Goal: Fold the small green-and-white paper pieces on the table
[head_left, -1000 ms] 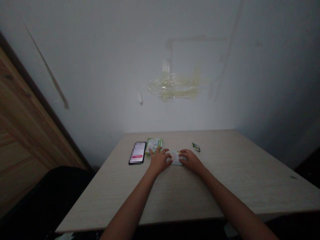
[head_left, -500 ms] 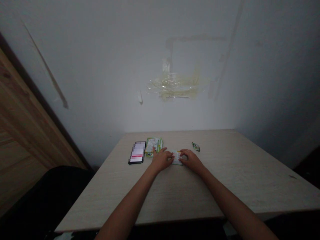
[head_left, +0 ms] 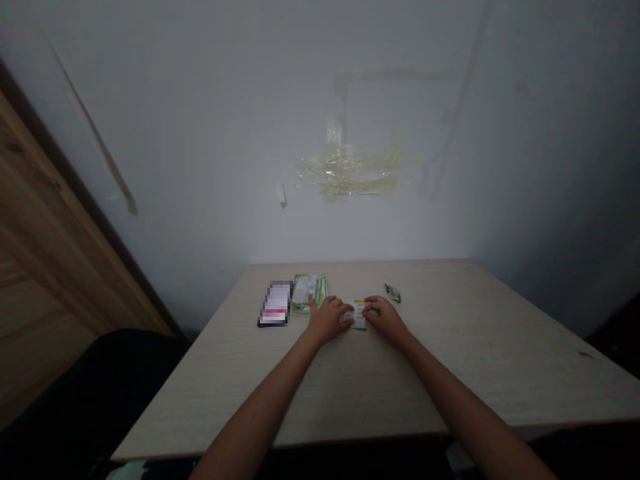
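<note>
Packet (head_left: pixel 359 317) lies on the table (head_left: pixel 360 387) between your narrowly curled left hand (head_left: pixel 328 320) and right hand (head_left: pixel 387 319), one at each side edge, which likely steadies it; whether either pinches it I cannot tell. Phone (head_left: pixel 275 305) and pouch (head_left: pixel 307 288) lie to the left and the wrapper (head_left: pixel 393 293) beyond your right hand, each apart from the packet, seemingly leaving you room.

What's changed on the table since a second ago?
Your left hand has moved right, its fingertips now at the left part of the small printed packet; I can't tell whether its grip is closed. Your right hand stays at the packet's right side. The smartphone, green-and-white packaging and small green wrapper haven't moved.
</note>
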`<state>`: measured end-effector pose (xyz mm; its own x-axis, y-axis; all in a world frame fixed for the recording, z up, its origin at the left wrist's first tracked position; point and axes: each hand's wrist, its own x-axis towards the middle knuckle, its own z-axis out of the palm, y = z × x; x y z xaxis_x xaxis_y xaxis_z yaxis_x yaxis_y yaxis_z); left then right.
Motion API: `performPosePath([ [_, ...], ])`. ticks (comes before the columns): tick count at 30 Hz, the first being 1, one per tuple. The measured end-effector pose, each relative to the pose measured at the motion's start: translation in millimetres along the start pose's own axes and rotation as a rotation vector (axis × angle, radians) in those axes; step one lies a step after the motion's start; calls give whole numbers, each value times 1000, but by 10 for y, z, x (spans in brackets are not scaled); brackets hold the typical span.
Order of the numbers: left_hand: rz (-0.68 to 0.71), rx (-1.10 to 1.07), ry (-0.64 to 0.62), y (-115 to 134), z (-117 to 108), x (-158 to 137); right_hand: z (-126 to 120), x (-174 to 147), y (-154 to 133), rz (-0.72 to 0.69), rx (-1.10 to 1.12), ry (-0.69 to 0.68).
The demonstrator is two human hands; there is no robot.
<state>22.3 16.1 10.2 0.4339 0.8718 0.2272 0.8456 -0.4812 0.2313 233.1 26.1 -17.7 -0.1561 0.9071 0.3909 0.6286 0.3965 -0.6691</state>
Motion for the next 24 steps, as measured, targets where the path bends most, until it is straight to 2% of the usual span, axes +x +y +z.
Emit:
performPosePath([
  [11,19,-7,3,-55,39,10,87,2,99,41,-68,85],
  [24,29,10,-2,-83,65,20,42,37,112,84,-42,36],
])
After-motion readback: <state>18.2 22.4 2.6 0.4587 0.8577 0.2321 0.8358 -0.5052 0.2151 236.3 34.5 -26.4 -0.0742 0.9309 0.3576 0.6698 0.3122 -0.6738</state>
